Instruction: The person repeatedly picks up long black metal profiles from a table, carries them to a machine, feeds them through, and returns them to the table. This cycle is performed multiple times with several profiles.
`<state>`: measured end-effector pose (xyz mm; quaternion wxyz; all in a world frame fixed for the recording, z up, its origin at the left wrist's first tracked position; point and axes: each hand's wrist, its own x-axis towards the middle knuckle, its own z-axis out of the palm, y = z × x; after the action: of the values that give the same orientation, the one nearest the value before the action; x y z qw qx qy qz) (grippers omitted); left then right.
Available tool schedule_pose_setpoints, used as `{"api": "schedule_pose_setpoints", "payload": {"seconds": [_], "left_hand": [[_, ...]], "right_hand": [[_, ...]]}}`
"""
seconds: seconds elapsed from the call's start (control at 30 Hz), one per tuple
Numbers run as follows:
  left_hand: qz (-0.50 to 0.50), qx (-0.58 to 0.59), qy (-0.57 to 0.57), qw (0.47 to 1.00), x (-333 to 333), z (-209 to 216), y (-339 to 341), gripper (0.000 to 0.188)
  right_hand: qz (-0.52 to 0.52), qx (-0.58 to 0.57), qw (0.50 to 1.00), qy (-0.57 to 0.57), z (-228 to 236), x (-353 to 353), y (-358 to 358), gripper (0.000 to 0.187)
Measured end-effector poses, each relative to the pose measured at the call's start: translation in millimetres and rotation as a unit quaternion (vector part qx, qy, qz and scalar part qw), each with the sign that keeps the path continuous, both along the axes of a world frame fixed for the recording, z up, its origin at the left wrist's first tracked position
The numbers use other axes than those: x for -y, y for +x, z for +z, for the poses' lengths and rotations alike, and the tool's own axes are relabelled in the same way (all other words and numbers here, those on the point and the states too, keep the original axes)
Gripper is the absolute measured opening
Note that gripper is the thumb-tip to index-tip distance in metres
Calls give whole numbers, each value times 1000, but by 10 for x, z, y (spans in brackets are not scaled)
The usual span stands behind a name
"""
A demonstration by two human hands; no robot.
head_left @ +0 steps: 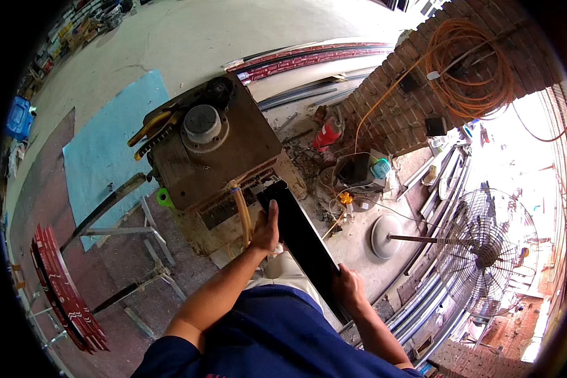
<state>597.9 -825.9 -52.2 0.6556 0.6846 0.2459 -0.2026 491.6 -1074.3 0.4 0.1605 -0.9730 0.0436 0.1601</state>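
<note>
Both my hands hold a long, flat black profile, which slants from the machine's front edge down to my right side. At its upper part my left hand is closed on the left edge, thumb lying along the top and the other fingers mostly hidden. Lower down, my right hand grips the right edge, fingers wrapped round it. The profile's far end lies against the front of a brown metal machine with a round grey cylinder on top. Beside my left hand stands a curved tan tube.
A yellow-handled tool lies on the machine. Left are a blue sheet and a stand bearing red-wrapped strips. Right are a caged fan, a red extinguisher, cables and long metal bars. An orange hose hangs on brickwork.
</note>
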Motion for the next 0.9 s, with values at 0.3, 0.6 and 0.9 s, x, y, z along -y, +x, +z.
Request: {"api": "schedule_pose_setpoints", "payload": {"seconds": [0.3,0.6,0.9], "left_hand": [[1,30,16,999,28,-275,-53,101],[-76,165,174,968,115,-652,-351,87],[-430,123,-35,894,1363,-937,-1492,49]], "right_hand": [[-3,23,997,75,-613,-130,228,40],[-63,155,952,256,-1397,-31,36,13],[-254,286,776,501,-1236,1547,-594,15]]}}
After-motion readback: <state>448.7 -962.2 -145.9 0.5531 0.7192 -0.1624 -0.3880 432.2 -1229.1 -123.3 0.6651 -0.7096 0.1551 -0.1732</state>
